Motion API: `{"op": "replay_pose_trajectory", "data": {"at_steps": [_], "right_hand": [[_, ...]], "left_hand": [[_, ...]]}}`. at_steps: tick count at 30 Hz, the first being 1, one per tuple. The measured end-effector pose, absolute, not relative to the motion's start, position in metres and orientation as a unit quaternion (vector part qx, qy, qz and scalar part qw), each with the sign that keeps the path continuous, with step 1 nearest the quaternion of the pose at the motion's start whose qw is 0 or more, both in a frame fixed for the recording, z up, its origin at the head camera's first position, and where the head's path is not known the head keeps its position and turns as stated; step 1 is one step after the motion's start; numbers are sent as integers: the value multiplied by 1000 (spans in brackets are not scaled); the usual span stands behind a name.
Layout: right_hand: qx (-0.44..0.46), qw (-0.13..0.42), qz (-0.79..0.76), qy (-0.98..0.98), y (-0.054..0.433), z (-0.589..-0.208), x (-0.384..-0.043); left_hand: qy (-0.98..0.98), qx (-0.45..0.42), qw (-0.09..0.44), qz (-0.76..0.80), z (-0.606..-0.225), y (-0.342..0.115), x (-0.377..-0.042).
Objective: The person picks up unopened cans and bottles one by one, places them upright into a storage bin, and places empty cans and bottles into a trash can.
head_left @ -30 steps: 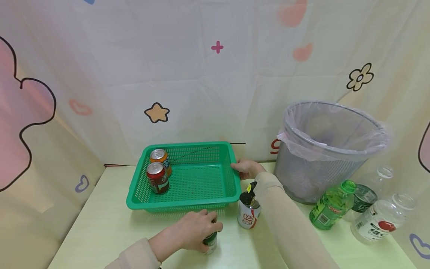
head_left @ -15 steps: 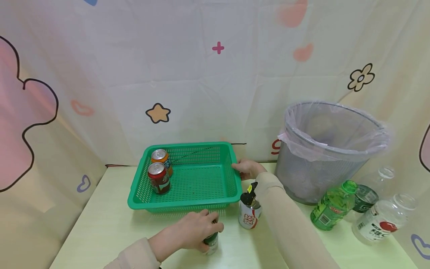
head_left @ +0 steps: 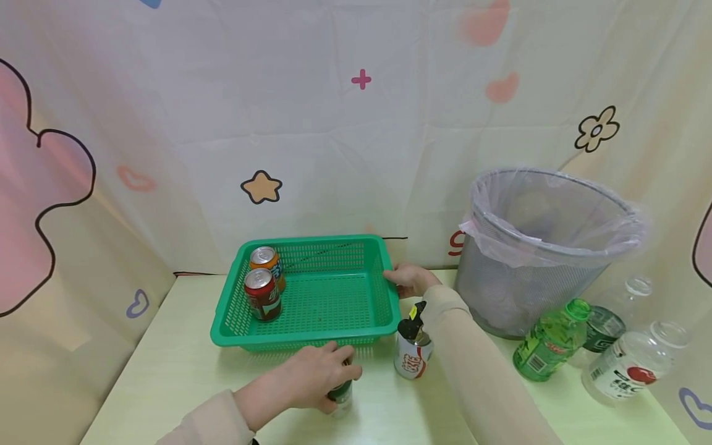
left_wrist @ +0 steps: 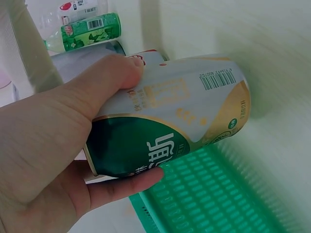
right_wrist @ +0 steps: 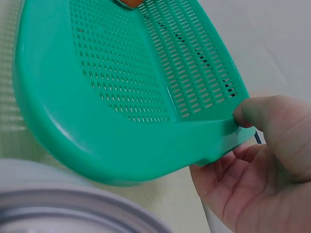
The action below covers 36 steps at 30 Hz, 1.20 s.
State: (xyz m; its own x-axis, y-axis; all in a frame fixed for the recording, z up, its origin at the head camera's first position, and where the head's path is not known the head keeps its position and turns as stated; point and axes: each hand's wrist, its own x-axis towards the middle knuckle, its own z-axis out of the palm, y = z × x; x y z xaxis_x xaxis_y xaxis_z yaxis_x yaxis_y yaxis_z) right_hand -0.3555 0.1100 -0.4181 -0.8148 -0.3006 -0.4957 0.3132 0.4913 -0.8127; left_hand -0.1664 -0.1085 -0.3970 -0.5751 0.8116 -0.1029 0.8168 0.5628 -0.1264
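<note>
My left hand [head_left: 318, 378] grips a green, white and gold drink can [left_wrist: 170, 116] in front of the basket, with fingers and thumb around its upper part. In the left wrist view the can's barcode end points away from the palm. My right hand [head_left: 411, 280] holds the right rim of a green plastic basket [right_wrist: 112, 145], thumb on top and fingers beneath. Inside the basket, at its left end, stand a red can [head_left: 262, 295] and an orange can [head_left: 267, 262]. A white can with red markings [head_left: 412, 360] stands below the right forearm, its top partly covered by a black piece.
A mesh wastebasket [head_left: 512, 290] with a plastic liner stands at the back right. Beside it are a green bottle [head_left: 550, 343], a clear bottle with a dark label [head_left: 603, 327] and a clear bottle with a white label [head_left: 628, 371]. A patterned curtain [head_left: 334, 154] hangs behind.
My left hand has shifted slightly left and up in the head view, carrying the green can with it. The right hand stays on the basket rim, and the basket has not moved.
</note>
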Motion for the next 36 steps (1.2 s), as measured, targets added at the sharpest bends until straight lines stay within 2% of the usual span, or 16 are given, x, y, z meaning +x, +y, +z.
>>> {"op": "replay_pose_trajectory", "data": {"at_steps": [7,17,26,36], "right_hand": [[-7,312,-501,807,111,-421,-360],[2,304,-508,806,109,-417,-355],[3,302,-507,807,109,-419,-356],[2,302,-506,808,109,-418,-356]], "left_hand": [[886,458,27,-70,-393,-114,-166],[890,451,12,-69,-380,-128,-164],[899,432,31,-59,-371,-139,-164],[903,424,5,-67,-355,-149,-165]]}}
